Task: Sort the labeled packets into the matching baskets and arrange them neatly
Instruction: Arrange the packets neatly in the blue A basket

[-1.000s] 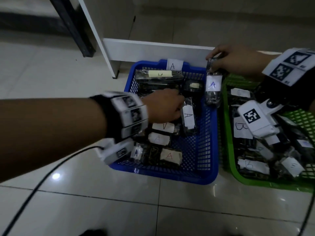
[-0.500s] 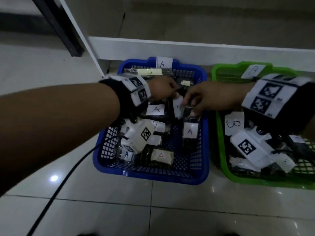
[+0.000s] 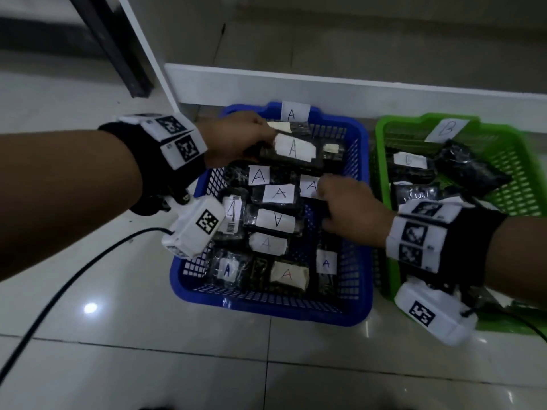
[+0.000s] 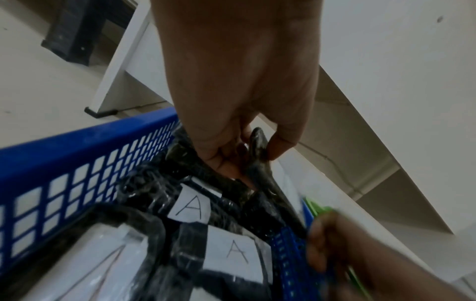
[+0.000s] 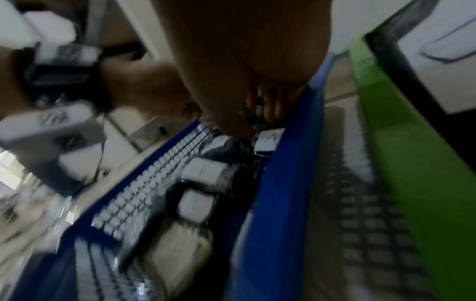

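1. From the head view we see our left hand (image 3: 236, 140) over the far left corner of the blue plastic mesh basket (image 3: 359, 303), gripping a dark plastic-wrapped packet with a white "A" label (image 3: 291, 149) by its left end.
2. The left wrist view adds what the head view hides: thumb and fingers (image 4: 283, 146) pinch the packet's dark edge.
3. Our right hand (image 3: 352, 214) reaches into the basket's right side, fingers curled down on another A-labelled packet (image 3: 309, 186); the blurred right wrist view shows fingertips (image 5: 273, 110) closed on dark wrapping just above its label, against the basket's right wall.
4. Right of the blue basket, touching it, stands the green plastic basket marked "B" (image 3: 384, 179) with its own packets.
5. Half a second ago both hands met mid-basket; now they are apart, the left further back with its packet raised.
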### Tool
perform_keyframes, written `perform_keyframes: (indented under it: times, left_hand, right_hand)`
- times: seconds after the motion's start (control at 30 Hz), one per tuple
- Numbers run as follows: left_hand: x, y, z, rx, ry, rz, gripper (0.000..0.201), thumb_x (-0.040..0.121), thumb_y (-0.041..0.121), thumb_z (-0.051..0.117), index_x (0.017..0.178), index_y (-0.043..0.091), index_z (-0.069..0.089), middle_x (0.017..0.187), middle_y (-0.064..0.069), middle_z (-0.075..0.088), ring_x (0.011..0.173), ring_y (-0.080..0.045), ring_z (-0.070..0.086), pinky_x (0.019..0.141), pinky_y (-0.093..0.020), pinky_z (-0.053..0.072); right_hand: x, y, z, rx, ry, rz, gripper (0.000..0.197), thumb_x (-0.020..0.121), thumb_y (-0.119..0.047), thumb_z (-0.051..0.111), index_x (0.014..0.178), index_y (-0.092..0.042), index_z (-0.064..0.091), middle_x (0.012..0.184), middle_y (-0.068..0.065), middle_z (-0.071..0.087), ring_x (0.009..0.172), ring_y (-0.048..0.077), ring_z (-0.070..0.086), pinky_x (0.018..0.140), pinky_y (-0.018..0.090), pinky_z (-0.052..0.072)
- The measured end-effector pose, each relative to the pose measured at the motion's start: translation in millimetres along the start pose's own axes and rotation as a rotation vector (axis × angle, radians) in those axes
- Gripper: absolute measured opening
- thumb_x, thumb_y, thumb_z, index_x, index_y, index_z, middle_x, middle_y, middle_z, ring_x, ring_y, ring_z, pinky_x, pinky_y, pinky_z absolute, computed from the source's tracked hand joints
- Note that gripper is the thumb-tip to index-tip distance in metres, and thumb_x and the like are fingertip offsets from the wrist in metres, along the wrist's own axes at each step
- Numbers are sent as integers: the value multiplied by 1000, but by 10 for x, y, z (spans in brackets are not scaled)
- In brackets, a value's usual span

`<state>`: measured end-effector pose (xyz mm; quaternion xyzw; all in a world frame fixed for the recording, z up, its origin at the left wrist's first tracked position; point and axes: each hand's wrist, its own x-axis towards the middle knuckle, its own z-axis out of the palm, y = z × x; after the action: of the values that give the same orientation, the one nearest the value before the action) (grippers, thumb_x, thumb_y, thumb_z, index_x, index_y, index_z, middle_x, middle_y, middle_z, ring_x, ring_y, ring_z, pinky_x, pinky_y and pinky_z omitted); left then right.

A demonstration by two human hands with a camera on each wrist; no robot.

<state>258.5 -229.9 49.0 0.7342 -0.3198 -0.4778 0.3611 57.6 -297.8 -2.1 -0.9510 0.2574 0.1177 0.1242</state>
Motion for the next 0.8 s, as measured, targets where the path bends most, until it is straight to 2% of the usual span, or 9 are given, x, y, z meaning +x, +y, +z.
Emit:
perform_keyframes:
  times: [0.07,0.13,0.2,0.3,0.33,0.43,0.57,0.63,0.8]
  left_hand:
    - [-64,-66,9,41,-44,-2,6,91,6,53,94,5,58,86,-3,59,73,-10,58,59,-14,53]
    - [-100,-119,53,23,-107,1,9,91,5,54,99,7,56,90,-4,59,76,-11,59,60,-16,53]
    - [-134,-140,129,-5,-149,8,11,90,2,54,99,8,54,87,-4,59,75,-11,58,63,-16,53]
    - [-134,-192,247,-17,-167,26,18,90,5,57,107,8,50,88,-3,61,76,-11,60,63,-15,53]
    - [-120,-230,262,71,-150,45,24,90,12,60,111,9,48,92,-2,62,80,-12,60,66,-17,53]
    - [-105,-419,244,663,-95,213,44,81,37,70,110,16,45,105,-1,55,94,-16,53,75,-26,47]
    - [-209,-676,262,1393,-180,497,61,77,53,66,122,21,40,121,0,43,111,-21,44,95,-38,36]
    - [-238,-755,270,1489,-144,566,63,79,50,65,127,22,36,125,-3,42,112,-23,45,96,-38,36]
    - [-242,-786,273,1384,-107,591,57,80,38,68,125,18,40,121,-5,48,106,-23,48,88,-34,40]
  right_hand:
    - [113,45,-152,542,221,147,43,81,-13,64,114,-15,36,102,4,49,90,22,53,71,28,39]
    - [225,111,-323,832,283,186,55,86,-11,60,132,-16,30,106,-1,45,88,16,51,70,21,41]
    - [278,154,-469,769,141,130,53,88,-15,60,136,-22,37,110,-6,50,95,12,53,77,19,41]
    - [310,232,-569,475,-116,19,29,87,-28,64,115,-21,62,109,0,64,95,12,58,78,21,43]
    - [319,253,-578,419,-121,9,26,87,-29,64,111,-18,65,109,2,66,93,13,58,74,20,43]
    - [376,311,-621,285,26,29,25,90,-25,61,111,-12,65,112,7,64,88,12,53,68,20,39]
    - [444,381,-697,302,180,133,27,91,-27,58,113,-13,63,119,11,61,104,23,56,82,23,38]
    - [438,387,-682,301,173,143,28,91,-28,59,113,-12,63,119,11,61,105,24,56,81,22,38]
    - [404,394,-627,284,95,126,26,91,-21,56,114,-11,64,117,10,63,90,13,49,75,19,33]
